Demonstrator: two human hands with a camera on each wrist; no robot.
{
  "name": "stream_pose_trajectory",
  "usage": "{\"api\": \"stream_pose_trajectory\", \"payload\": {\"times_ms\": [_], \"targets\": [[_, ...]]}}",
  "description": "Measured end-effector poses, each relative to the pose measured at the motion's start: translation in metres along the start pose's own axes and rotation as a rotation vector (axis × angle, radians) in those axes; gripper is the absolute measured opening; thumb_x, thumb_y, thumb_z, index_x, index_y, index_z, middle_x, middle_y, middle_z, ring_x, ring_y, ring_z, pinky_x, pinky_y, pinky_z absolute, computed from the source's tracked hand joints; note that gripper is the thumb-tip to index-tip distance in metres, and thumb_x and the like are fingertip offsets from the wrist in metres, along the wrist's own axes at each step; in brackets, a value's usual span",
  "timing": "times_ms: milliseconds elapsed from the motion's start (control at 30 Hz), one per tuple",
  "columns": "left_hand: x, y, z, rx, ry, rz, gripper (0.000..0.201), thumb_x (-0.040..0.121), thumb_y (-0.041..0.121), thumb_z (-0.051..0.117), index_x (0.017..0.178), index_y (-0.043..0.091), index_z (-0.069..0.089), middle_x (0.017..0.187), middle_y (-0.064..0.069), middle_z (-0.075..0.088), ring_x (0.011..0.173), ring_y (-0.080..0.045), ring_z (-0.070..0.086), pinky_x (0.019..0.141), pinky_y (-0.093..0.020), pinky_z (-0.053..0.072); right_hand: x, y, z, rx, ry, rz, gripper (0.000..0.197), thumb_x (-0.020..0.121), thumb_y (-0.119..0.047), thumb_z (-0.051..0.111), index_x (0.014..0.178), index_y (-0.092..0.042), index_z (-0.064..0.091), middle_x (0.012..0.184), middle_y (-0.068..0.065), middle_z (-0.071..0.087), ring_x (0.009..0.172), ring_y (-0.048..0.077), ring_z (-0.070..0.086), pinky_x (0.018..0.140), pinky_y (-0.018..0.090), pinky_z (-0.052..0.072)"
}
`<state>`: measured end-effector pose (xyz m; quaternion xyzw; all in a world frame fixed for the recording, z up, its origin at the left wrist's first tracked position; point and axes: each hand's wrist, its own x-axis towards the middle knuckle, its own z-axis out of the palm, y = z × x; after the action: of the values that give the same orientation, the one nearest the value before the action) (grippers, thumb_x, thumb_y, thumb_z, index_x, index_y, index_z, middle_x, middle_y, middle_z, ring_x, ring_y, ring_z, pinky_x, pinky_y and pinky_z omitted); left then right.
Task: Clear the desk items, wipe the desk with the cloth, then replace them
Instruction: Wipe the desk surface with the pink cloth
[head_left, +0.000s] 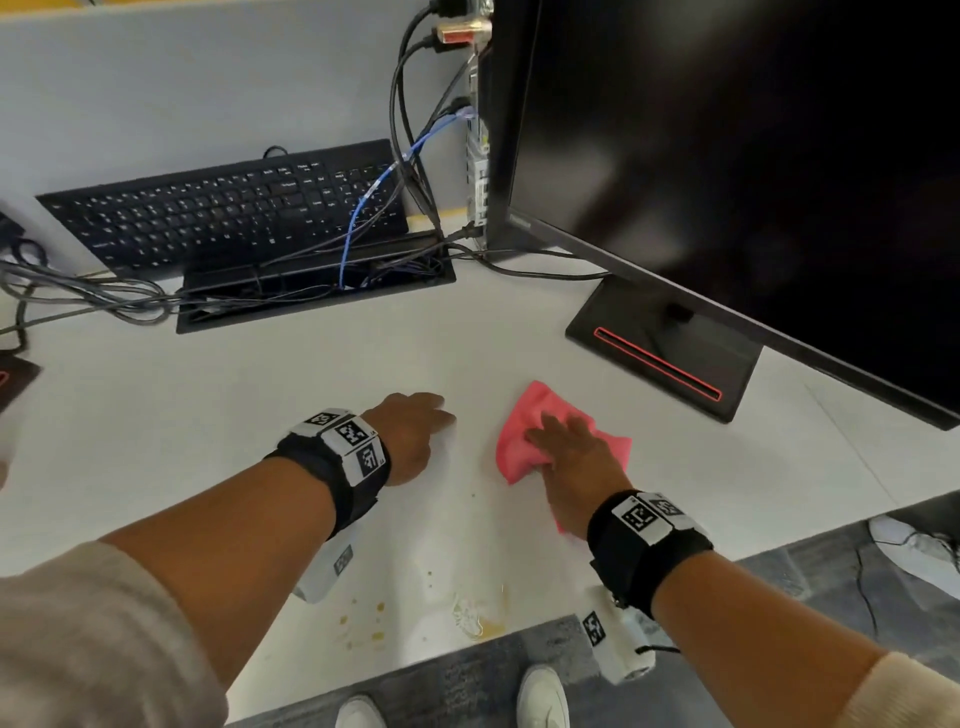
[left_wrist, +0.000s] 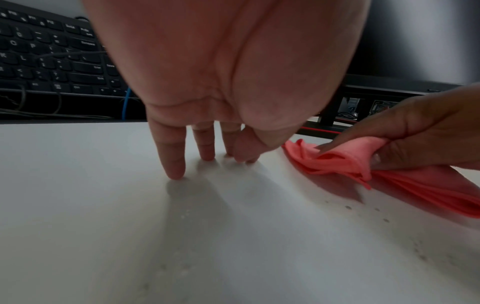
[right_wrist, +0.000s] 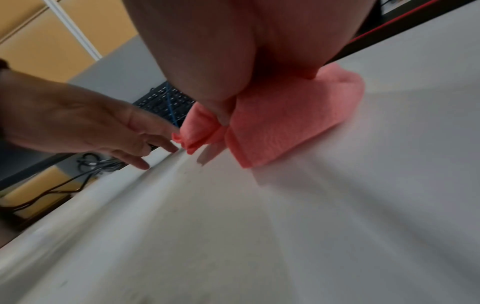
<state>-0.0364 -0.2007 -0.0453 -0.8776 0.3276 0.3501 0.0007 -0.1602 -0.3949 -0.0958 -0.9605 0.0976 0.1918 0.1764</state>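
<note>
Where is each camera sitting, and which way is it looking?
Head: sits high, looking down on the desk; shows both arms, left hand, right hand, shoes.
Left wrist: under the left hand, facing the keyboard; fingertips touch the desk.
Right wrist: under the right hand, looking along the desk.
All three share the pink cloth.

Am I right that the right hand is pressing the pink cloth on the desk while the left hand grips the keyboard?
Not quite: the left hand grips nothing; its fingertips rest on the bare desk, as the left wrist view shows. The right hand does press the pink cloth.
</note>
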Motion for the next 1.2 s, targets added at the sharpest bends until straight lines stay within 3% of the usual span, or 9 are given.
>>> {"api": "stream_pose_trajectory", "payload": {"times_ms": [300,400,500,600,667,833,966,1100,1200], "targets": [[-0.012,-0.038,0.014,0.027,0.02,-0.001,0.065,0.09,0.003,0.041,0.15,0.021,0.025,0.161,0.002,0.012,0.147,-0.024,0.017,0.119,-0.038,0.02,-0.023,-0.068,0.019,0.092,-0.171,-0.372,0.048,0.098,-0.007,0.033,0.141,-0.027,0.041,0.159,-0.005,0.019,0.148,0.02,0.006,0.118,0.034,0.003],[-0.017,-0.053,0.019,0.021,0.011,0.0,0.065,0.089,0.005,0.041,0.15,0.022,0.025,0.161,0.002,0.012,0.147,-0.022,0.018,0.12,-0.037,0.019,-0.037,-0.073,0.021,0.183,-0.248,-0.373,0.045,0.098,-0.013,0.036,0.139,-0.03,0.043,0.156,0.001,0.03,0.143,0.022,0.028,0.117,0.029,0.018],[-0.023,-0.064,0.021,0.016,0.009,-0.002,0.064,0.09,0.005,0.039,0.15,0.022,0.025,0.161,0.003,0.013,0.147,-0.02,0.018,0.12,-0.037,0.018,-0.046,-0.077,-0.007,0.412,-0.256,-0.296,0.04,0.091,-0.005,0.04,0.117,-0.027,0.062,0.108,-0.008,0.065,0.09,-0.003,0.06,0.079,0.006,0.04],[-0.027,-0.074,0.021,0.021,0.031,-0.013,0.063,0.092,0.005,0.039,0.151,0.02,0.023,0.161,0.001,0.014,0.148,-0.019,0.016,0.121,-0.034,0.014,-0.033,-0.07,-0.036,0.662,-0.057,-0.158,0.04,0.084,0.0,0.038,0.096,-0.028,0.065,0.085,0.003,0.069,0.076,0.016,0.065,0.066,0.031,0.052],[-0.03,-0.081,0.02,0.027,0.029,-0.037,0.063,0.093,0.005,0.04,0.151,0.019,0.021,0.161,0.0,0.012,0.148,-0.018,0.014,0.121,-0.033,0.012,-0.016,-0.064,-0.046,0.664,0.111,-0.077,0.038,0.084,-0.003,0.036,0.093,-0.028,0.064,0.09,0.007,0.069,0.086,0.026,0.065,0.075,0.04,0.052],[-0.04,-0.094,0.021,0.021,0.026,-0.078,0.064,0.093,0.005,0.041,0.151,0.018,0.018,0.162,0.0,0.008,0.149,-0.019,0.01,0.121,-0.034,0.011,0.016,-0.072,-0.032,0.509,0.138,0.058,0.031,0.091,-0.014,0.036,0.099,-0.024,0.064,0.097,0.001,0.068,0.096,0.027,0.063,0.07,0.02,0.044],[-0.046,-0.101,0.026,-0.003,0.066,-0.066,0.063,0.093,0.004,0.04,0.151,0.018,0.021,0.162,0.0,0.009,0.148,-0.02,0.013,0.121,-0.035,0.013,0.018,-0.105,0.008,0.346,0.043,-0.095,0.036,0.096,-0.019,0.039,0.127,-0.032,0.053,0.114,-0.001,0.062,0.105,0.022,0.062,0.075,0.023,0.042],[-0.05,-0.114,0.027,-0.017,0.088,-0.047,0.064,0.089,0.0,0.04,0.15,0.015,0.026,0.16,-0.004,0.017,0.147,-0.02,0.02,0.12,-0.032,0.017,0.013,-0.147,0.045,0.037,-0.088,-0.365,0.048,0.094,-0.012,0.037,0.14,-0.028,0.041,0.156,0.002,0.028,0.135,0.025,0.038,0.113,0.034,0.03],[-0.056,-0.124,0.029,-0.025,0.087,-0.049,0.062,0.09,0.001,0.04,0.15,0.014,0.026,0.16,-0.004,0.018,0.148,-0.018,0.018,0.121,-0.03,0.015,0.001,-0.169,0.052,-0.032,-0.206,-0.444,0.052,0.093,-0.008,0.037,0.141,-0.028,0.04,0.159,0.001,0.019,0.138,0.028,0.032,0.114,0.039,0.026]]}}
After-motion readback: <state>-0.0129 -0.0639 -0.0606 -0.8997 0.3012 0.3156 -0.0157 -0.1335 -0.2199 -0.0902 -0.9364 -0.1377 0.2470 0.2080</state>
